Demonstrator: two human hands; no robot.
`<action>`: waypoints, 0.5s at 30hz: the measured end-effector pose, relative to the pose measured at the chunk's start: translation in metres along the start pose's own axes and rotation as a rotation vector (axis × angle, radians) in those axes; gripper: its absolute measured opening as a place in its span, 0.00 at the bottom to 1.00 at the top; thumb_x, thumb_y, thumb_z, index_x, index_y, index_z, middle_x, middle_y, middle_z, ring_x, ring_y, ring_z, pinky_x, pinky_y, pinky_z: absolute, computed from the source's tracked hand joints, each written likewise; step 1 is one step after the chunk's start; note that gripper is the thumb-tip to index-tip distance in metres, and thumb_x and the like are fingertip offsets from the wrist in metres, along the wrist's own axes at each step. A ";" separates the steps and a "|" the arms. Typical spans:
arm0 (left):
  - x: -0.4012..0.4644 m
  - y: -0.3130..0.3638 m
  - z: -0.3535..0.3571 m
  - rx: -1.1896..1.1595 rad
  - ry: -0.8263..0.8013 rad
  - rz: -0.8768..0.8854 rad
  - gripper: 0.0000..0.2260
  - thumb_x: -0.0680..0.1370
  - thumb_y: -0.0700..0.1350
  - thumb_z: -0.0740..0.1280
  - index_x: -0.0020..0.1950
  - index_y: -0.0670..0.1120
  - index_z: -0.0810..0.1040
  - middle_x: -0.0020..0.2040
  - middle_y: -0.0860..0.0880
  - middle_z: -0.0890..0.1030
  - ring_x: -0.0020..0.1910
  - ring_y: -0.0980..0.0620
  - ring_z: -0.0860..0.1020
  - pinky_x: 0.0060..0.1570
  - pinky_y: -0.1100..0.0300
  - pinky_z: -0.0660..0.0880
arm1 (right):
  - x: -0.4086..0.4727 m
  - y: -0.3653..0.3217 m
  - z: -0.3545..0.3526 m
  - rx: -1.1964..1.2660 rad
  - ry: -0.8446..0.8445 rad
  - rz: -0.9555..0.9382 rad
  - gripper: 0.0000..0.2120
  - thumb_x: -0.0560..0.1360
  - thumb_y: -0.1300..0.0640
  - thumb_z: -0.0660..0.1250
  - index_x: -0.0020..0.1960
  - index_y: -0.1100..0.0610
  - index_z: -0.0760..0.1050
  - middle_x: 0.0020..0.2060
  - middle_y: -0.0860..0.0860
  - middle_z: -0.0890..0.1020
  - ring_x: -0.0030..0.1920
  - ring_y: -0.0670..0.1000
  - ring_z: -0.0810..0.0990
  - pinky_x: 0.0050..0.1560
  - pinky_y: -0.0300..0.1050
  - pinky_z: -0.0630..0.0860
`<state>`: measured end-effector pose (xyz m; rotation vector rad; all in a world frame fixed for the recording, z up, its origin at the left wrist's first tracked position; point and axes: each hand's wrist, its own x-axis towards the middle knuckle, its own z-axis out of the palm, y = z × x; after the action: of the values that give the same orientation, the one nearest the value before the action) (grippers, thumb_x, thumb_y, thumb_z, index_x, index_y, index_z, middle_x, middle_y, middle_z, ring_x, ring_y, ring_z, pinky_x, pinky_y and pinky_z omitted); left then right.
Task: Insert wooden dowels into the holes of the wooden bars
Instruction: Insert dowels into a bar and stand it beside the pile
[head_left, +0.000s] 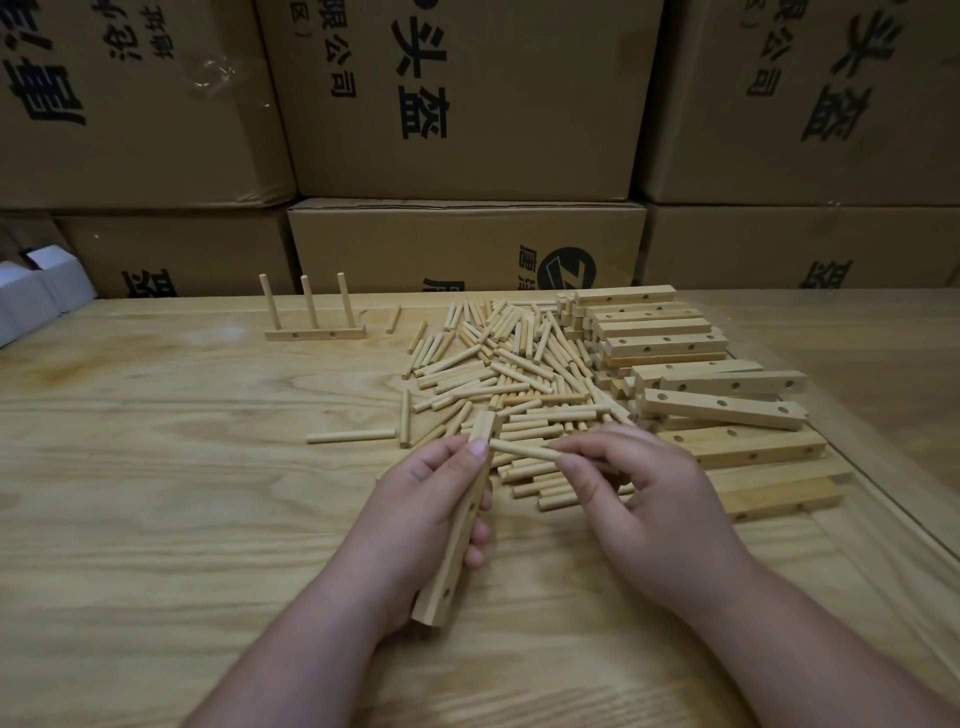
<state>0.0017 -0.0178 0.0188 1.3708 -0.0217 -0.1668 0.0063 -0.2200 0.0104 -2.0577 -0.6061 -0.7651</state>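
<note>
My left hand (426, 514) grips a wooden bar (457, 551) with holes along its side, held nearly upright above the table. My right hand (639, 499) pinches a wooden dowel (524, 450) lying sideways, its left tip close to the bar's upper end. Behind my hands lies a loose heap of dowels (504, 374). A stack of drilled bars (691, 364) sits to the right of the heap. At the far left stands a finished bar with three upright dowels (311, 317).
A single dowel (350, 436) lies apart, left of the heap. Stacked cardboard boxes (467, 130) wall off the back of the wooden table (156, 519). White boxes (36, 296) sit at the far left edge.
</note>
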 end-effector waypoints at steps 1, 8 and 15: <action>0.000 0.000 0.000 0.006 -0.010 0.002 0.12 0.69 0.58 0.71 0.47 0.54 0.85 0.35 0.47 0.80 0.27 0.53 0.76 0.22 0.61 0.73 | 0.000 0.000 0.000 -0.011 0.014 0.005 0.08 0.77 0.54 0.69 0.52 0.53 0.84 0.43 0.41 0.83 0.45 0.42 0.82 0.44 0.35 0.77; -0.001 0.001 0.001 0.002 -0.029 -0.006 0.14 0.67 0.58 0.72 0.47 0.53 0.85 0.36 0.47 0.80 0.27 0.53 0.76 0.23 0.61 0.74 | 0.000 0.001 0.000 -0.027 0.052 0.030 0.07 0.76 0.55 0.70 0.52 0.53 0.85 0.40 0.42 0.82 0.43 0.43 0.81 0.42 0.32 0.75; -0.001 -0.005 0.000 -0.004 -0.067 -0.002 0.14 0.68 0.57 0.75 0.46 0.49 0.84 0.36 0.44 0.82 0.32 0.49 0.81 0.33 0.59 0.79 | 0.002 0.001 -0.001 -0.006 -0.032 0.034 0.07 0.74 0.57 0.75 0.52 0.53 0.84 0.42 0.43 0.80 0.41 0.47 0.80 0.39 0.45 0.78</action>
<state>0.0004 -0.0188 0.0145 1.3608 -0.0758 -0.2148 0.0082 -0.2213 0.0111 -2.0840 -0.5857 -0.7155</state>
